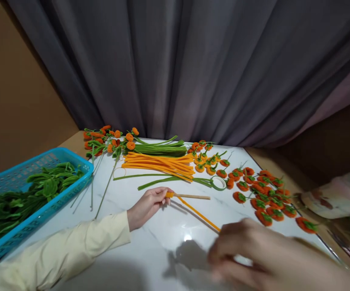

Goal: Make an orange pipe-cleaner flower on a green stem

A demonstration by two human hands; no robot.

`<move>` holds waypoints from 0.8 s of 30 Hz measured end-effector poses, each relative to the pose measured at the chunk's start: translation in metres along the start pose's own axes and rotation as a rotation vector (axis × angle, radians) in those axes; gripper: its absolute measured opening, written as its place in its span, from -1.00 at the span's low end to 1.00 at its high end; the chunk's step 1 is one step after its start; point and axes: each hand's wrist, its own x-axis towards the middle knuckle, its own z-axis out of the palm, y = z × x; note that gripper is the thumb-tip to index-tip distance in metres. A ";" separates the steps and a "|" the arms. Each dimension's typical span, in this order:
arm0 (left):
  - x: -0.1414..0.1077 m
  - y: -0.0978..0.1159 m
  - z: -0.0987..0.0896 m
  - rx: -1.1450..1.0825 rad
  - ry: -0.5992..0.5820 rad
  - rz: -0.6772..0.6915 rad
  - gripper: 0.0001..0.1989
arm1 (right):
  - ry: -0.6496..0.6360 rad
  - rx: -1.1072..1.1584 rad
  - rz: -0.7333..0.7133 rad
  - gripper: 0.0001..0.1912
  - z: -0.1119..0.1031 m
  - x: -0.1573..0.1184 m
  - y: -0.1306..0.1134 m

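My left hand (152,205) pinches a thin wooden stick (195,197) close to its left end, where orange pipe cleaner is coiled around it. From that coil the loose length of orange pipe cleaner (199,215) runs down to the right. My right hand (244,250), large and blurred in the foreground, is closed at the other end of this strand. Just beyond the stick lie a bundle of straight orange pipe cleaners (159,164) and a bundle of green pipe cleaners (163,150). A small white ring with a green edge (218,182) rests on green strips.
At the left stands a blue plastic basket (38,220) holding green leaves. Many orange pipe-cleaner pumpkins (264,218) cover the right side, and orange flowers on stems (129,137) lie at the back left. A jar (338,196) is at the right edge; a grey curtain (175,72) hangs behind.
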 end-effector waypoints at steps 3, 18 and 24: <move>0.000 0.002 0.000 -0.039 -0.012 -0.024 -0.85 | 0.128 -0.330 0.118 -0.65 0.036 0.034 0.008; -0.002 0.003 0.001 0.028 -0.017 -0.010 -0.82 | 0.343 -0.249 0.135 -0.74 0.095 0.099 0.047; -0.006 0.002 0.004 0.206 0.023 0.005 -0.76 | 0.276 -0.265 0.140 -0.73 0.098 0.098 0.049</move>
